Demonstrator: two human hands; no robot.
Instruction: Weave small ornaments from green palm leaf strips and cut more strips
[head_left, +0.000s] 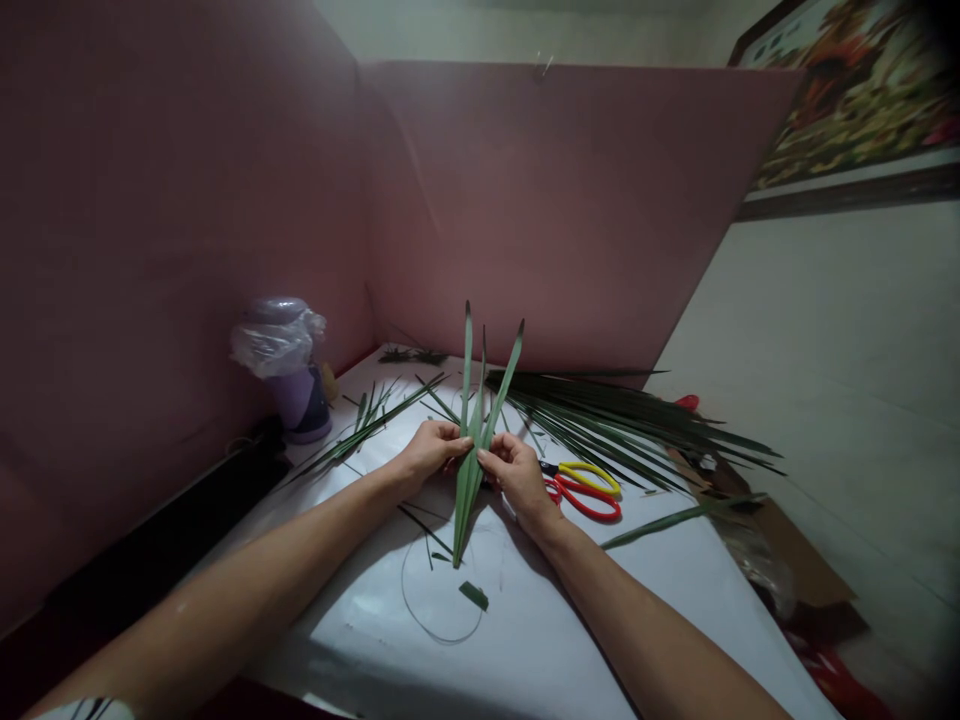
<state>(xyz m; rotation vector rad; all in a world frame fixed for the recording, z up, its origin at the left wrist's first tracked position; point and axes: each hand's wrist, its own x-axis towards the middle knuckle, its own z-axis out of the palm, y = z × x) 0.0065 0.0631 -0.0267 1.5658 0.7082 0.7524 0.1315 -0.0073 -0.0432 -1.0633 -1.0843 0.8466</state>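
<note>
Between my two hands, above the white table, is a green palm leaf (466, 490). Its lower end comes to a point and its upper part is split into three long strips that fan upward. My left hand (436, 448) pinches it from the left side, thumb on the front. From the right, my right hand (516, 470) pinches it at the same height with thumb and fingers. Scissors (589, 490) with one yellow and one red handle lie just right of my right hand, their blades partly hidden behind it.
A large bundle of dark green leaves (615, 405) lies at the back right, with thinner strips (367, 430) at the left. A loop of thin wire (405, 590) and a leaf scrap (473, 596) lie in front. A purple container (300, 405) covered in clear plastic stands at the left.
</note>
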